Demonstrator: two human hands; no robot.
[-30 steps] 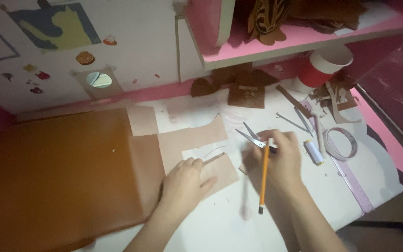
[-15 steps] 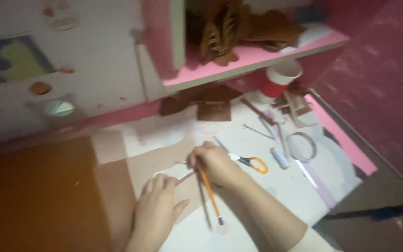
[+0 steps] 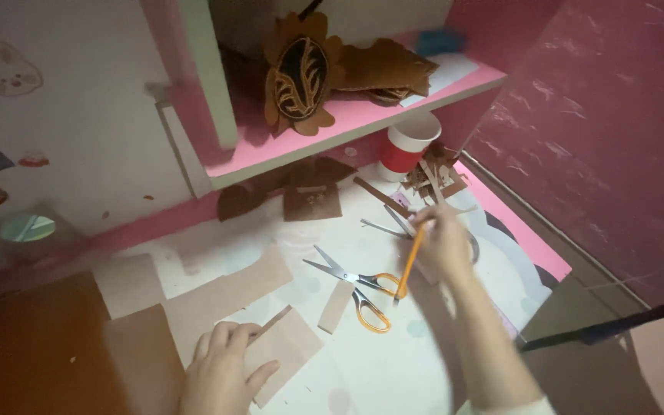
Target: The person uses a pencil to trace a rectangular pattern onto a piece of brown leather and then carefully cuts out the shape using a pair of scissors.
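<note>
right hand (image 3: 443,244) gripping pencil (image 3: 408,262), scissors (image 3: 356,289) — desk (image 3: 393,369)

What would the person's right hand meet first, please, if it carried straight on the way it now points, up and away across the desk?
Most likely the loose brown strips heaped just beyond the right hand, then the red-and-white cup behind them. Depth is hard to judge, so the hand might pass above the strips.
</note>
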